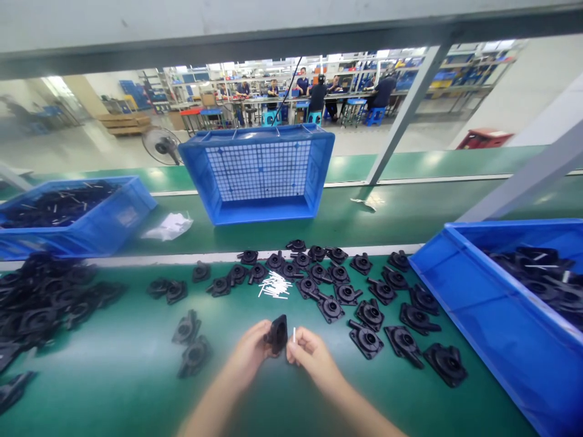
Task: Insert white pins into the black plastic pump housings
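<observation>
A worker's left hand [248, 355] closes around a round black moulded plastic housing [277, 334], holding it on edge above the near middle of the green surface [113, 376], while the right hand [312, 355] pinches a short white plastic pin [294, 335] upright just beside it. The pin's tip stands close to the housing but not yet in it, so the step in hand appears to be fitting the pin; the next move likely calls for lining the pin up with a socket in the housing, which the view does not show, and pressing it straight in.

One small heap of loose white pins [274, 285], too many and too fine to count, lies farther off at centre. Around it, about two dozen matching black housings [368, 315] spread singly across the middle and right; two more [191, 346] sit near left of the hands, and a dense pile [40, 300] fills the left edge, uncountable.

Three blue plastic crates stand about: one at far left [91, 233] holding dark parts, one tipped on its side [259, 173] at far centre showing a bare grid floor, and one at near right [478, 303] holding more black parts. A crumpled clear bag [167, 226] lies between the first two. Other people sit at benches far beyond.
</observation>
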`<state>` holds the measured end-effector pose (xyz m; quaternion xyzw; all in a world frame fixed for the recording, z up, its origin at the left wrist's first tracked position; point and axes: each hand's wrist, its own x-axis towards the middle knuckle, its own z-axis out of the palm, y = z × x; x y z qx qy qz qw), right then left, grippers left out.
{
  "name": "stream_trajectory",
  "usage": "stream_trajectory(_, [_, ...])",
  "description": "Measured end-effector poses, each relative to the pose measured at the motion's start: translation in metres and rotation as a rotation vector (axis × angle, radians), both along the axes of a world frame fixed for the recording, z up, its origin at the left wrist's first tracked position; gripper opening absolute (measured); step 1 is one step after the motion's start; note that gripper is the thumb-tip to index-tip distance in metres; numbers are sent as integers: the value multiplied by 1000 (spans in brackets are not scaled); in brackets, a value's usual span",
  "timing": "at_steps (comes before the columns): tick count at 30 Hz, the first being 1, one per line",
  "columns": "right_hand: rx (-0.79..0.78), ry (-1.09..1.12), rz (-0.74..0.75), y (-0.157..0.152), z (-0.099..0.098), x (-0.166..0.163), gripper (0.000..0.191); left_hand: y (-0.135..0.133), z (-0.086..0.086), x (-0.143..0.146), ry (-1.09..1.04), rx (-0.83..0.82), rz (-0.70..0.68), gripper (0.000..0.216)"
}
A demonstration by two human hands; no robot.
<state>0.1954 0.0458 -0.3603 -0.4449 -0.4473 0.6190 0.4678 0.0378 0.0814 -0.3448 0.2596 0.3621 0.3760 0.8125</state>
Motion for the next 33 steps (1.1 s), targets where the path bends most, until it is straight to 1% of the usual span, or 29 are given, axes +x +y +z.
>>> stream_trajectory(3, [-15, -7, 19, -1, 0, -1, 30, 0, 0, -1, 23, 9, -9, 27])
stream_trajectory(8, [34, -174, 25, -3, -6, 0, 27, 2, -1, -1, 71, -39, 40, 37])
stream_trajectory(12, [84, -280, -22, -6, -6, 1, 24, 2, 2, 0, 71, -74, 79, 34])
stream_trajectory(17, [158, -389, -74, -6, -2, 2, 19, 1, 4, 1, 66, -78, 62, 33])
stream_trajectory(22, [182, -451, -85, -7, -1, 2, 20, 1, 5, 0, 67, -62, 45, 29])
stream_trajectory(26, [198, -492, -78, -8, 1, 2, 22, 0, 10, 1, 76, -51, 37, 29])
stream_trajectory(30, [196, -529, -72, -9, 1, 1, 23, 0, 11, 2, 123, -6, 22, 31])
stream_trajectory(33, [189, -548, -60, -9, 1, 2, 24, 0, 6, -2, 230, 108, -1, 36])
